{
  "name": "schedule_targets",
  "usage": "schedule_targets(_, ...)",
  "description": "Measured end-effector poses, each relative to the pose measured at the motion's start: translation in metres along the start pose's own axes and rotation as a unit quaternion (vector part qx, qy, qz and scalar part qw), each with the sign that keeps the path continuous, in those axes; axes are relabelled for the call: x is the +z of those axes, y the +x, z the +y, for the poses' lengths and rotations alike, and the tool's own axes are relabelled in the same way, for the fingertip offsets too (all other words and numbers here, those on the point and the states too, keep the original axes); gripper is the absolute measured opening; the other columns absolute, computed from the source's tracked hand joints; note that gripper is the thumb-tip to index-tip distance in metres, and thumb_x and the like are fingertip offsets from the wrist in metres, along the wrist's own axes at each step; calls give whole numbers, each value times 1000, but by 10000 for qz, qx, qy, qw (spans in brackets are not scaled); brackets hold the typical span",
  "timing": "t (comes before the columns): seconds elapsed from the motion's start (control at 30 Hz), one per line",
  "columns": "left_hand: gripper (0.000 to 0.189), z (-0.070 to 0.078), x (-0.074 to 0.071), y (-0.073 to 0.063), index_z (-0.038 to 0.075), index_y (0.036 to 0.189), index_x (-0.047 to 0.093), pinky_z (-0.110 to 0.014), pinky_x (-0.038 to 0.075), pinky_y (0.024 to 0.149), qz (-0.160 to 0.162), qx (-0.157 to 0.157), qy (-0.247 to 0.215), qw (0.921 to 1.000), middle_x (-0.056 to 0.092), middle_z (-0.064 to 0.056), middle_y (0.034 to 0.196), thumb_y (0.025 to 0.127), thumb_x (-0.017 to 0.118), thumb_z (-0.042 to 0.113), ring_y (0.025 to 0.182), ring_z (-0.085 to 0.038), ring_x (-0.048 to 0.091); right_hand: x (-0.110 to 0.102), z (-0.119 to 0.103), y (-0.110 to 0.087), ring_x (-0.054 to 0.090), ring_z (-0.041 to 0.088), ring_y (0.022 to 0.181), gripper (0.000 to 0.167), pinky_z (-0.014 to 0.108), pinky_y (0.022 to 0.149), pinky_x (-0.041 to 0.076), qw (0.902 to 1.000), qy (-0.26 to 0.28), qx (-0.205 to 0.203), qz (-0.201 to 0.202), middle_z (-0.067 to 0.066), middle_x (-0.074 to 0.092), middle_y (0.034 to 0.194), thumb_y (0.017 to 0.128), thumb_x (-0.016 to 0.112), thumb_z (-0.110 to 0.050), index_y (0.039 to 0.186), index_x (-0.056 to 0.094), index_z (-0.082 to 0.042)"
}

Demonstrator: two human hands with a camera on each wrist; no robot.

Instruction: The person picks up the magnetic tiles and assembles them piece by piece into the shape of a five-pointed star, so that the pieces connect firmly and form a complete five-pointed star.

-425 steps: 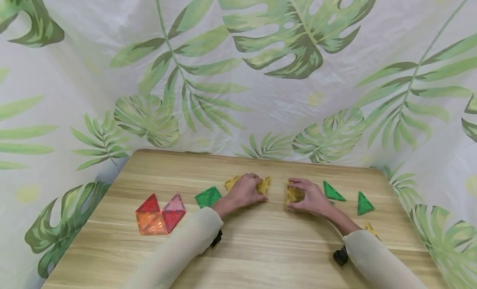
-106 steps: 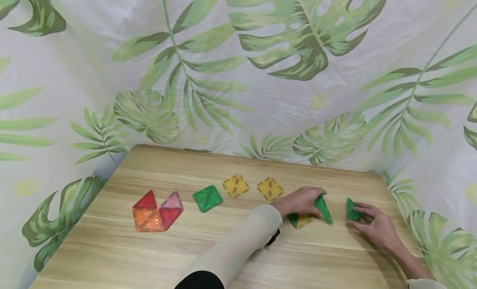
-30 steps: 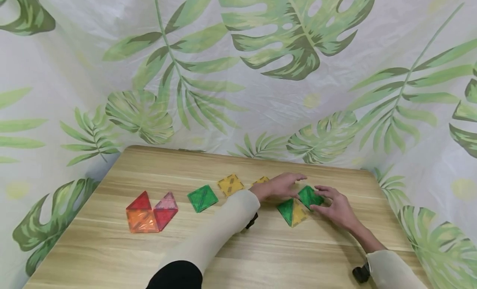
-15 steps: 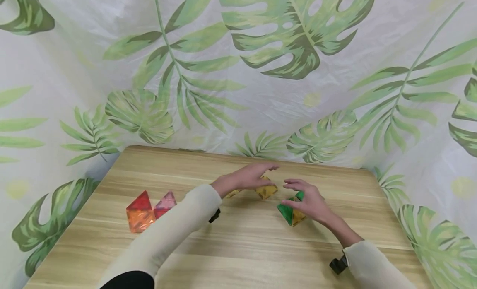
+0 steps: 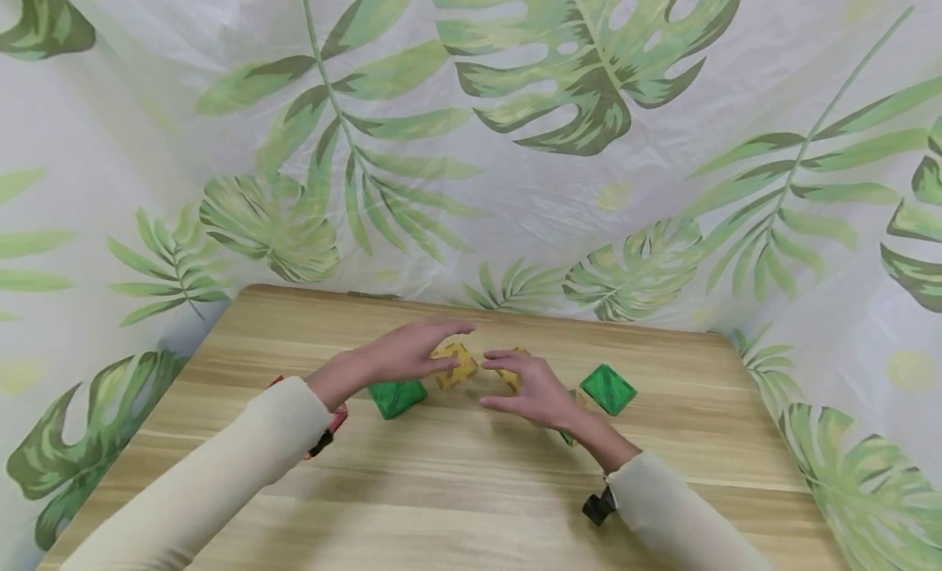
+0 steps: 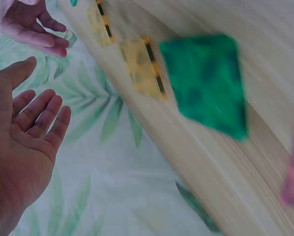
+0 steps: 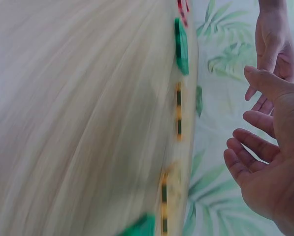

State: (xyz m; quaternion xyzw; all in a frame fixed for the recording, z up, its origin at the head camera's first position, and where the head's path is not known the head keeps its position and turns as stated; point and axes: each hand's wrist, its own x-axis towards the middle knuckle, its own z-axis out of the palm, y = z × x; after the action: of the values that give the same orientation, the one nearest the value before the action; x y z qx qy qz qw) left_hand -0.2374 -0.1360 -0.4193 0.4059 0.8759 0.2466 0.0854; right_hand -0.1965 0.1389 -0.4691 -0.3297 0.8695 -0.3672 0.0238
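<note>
My left hand [image 5: 401,352] hovers above the table with its fingers loosely bent and nothing in them, close to a green magnetic tile pair [image 5: 397,399] and a yellow magnetic tile pair [image 5: 458,368]. Just to the right, my right hand [image 5: 540,391] is also raised and holds nothing; it partly covers the second yellow tile pair [image 5: 509,379]. Behind its wrist, a green-and-yellow pair [image 5: 569,437] shows only in part. Farther right lies another green tile pair [image 5: 609,388]. Both wrist views show the left palm [image 6: 23,147] and right palm [image 7: 275,162] bare.
Red and pink tiles [image 5: 339,418] are mostly hidden under the left sleeve [image 5: 213,465]. The wooden table [image 5: 471,505] ends at its back edge against a leaf-patterned curtain [image 5: 515,211]. A black wrist camera [image 5: 598,505] sits at the right cuff.
Both hands have moved left, away from the right-hand green tiles. Over the longer span, loose green triangles at the right came together as a square, and a green-and-yellow pair formed beside it.
</note>
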Motion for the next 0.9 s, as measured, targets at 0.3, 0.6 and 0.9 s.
schedule_targets(0.3,59,-19,-27,-63,1,153,51,-59,45,114,146,-147,172,9996,57,-20,153,102,73,21,141,-41,53,35,-31,30,56,31,141,62,49,117,46,9990,-36,-186,-410,15,63,148,90,87,-34,140,68,-4)
schedule_targets(0.6,58,-46,-39,-121,-1,146,59,-60,50,108,236,-463,136,9986,64,-18,146,96,81,19,134,-41,60,73,-56,55,59,22,138,64,35,116,47,9954,-235,-550,-747,10,64,148,92,85,-38,143,66,-5)
schedule_targets(0.9,71,-74,-37,-165,0,145,61,-55,56,100,262,-900,227,9953,66,-17,143,87,89,31,116,-37,70,110,-75,76,58,11,137,65,20,112,44,9933,-333,-680,-868,3,65,146,92,84,-41,144,65,-6)
